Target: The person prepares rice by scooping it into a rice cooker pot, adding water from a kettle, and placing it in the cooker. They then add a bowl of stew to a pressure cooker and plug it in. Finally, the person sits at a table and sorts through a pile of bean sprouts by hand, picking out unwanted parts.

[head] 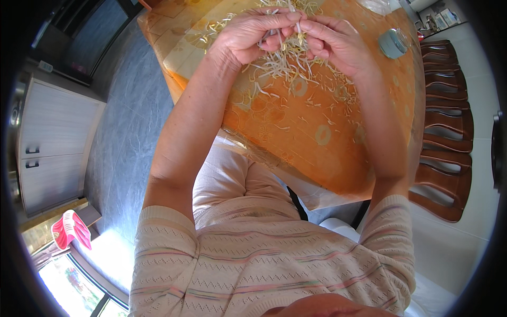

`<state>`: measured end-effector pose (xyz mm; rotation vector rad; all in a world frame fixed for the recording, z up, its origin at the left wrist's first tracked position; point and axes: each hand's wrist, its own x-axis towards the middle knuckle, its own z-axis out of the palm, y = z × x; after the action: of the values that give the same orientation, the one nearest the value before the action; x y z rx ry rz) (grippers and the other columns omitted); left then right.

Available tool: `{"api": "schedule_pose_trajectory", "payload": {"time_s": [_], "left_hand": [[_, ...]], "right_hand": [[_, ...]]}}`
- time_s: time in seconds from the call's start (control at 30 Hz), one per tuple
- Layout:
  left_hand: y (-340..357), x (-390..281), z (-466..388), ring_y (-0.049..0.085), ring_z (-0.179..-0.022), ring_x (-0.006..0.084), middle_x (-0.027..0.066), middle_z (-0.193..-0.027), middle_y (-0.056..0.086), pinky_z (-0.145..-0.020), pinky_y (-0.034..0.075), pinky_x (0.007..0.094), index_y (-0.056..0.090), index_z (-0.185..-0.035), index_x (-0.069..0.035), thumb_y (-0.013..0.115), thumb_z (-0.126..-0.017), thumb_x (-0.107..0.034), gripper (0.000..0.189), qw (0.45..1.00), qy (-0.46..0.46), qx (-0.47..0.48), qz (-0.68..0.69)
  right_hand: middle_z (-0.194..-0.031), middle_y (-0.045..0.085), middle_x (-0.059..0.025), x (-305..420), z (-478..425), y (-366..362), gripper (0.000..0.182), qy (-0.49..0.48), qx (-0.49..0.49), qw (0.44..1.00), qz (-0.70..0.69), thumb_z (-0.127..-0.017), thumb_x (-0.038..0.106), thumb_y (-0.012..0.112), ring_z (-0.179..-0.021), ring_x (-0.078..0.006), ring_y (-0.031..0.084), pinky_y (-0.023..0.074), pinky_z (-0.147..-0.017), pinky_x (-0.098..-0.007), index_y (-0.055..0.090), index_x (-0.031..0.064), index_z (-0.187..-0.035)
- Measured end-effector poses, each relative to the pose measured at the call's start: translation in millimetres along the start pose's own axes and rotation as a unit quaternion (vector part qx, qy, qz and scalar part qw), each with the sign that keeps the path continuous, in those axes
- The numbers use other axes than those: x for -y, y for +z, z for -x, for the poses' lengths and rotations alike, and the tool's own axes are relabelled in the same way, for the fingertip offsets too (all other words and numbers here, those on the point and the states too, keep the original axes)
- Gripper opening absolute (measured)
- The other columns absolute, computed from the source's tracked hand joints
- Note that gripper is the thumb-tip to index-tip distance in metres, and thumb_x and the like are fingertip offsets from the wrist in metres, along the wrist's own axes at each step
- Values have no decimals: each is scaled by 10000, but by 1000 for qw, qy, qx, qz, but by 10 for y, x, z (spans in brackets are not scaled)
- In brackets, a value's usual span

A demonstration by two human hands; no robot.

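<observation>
Near the top of the view, both hands meet above a table covered with a patterned orange cloth point(253, 123). My left hand point(257, 33) holds several white bean sprouts between its thumb and curled fingers. The fingertips of my right hand point(334, 41) pinch the end of a sprout point(298, 27) that my left hand also touches. Beneath and around the hands lies a loose heap of bean sprouts point(277, 65) with yellow heads. Thin broken root ends point(350, 97) are scattered to the right of the heap and towards the near edge.
A glass jar point(393, 42) with bluish contents stands at the table's right side, with clear plastic point(374, 4) beyond it. Brown wooden chairs point(445, 123) line the right. On the left are a grey tiled floor point(126, 107) and a pale cabinet point(55, 138).
</observation>
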<state>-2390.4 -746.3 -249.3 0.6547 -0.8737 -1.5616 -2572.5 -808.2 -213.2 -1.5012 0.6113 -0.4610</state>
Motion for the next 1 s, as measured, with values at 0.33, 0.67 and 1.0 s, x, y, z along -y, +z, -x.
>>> {"api": "schedule_pose_trajectory", "payload": {"time_s": [0.33, 0.67, 1.0], "left_hand": [[78, -43, 70, 345, -461, 32, -1, -657, 536, -409, 259, 163, 603, -1057, 47, 581, -874, -133, 257, 998, -22, 40, -46], [-52, 22, 16, 359, -481, 24, -17, -645, 527, -415, 242, 165, 613, -1034, 61, 582, -865, -126, 254, 998, -36, 14, -50], [-73, 15, 1, 353, -485, 21, -8, -664, 542, -420, 228, 163, 610, -1046, 40, 585, -853, -112, 247, 996, -37, 12, -83]], "right_hand": [[-814, 643, -25, 234, 21, -62, 160, -121, -42, 968, 216, -885, 72, 577, -642, -48, 537, 426, -553, -174, 629, 12, -1023], [-792, 665, -23, 381, 108, -69, 131, -134, 3, 933, 335, -848, 81, 613, -655, -50, 557, 441, -571, -186, 667, 17, -949], [-677, 621, -1, 471, 126, 100, 102, -66, -71, 906, 412, -826, 60, 567, -592, -41, 519, 413, -527, -194, 658, 18, -803]]}}
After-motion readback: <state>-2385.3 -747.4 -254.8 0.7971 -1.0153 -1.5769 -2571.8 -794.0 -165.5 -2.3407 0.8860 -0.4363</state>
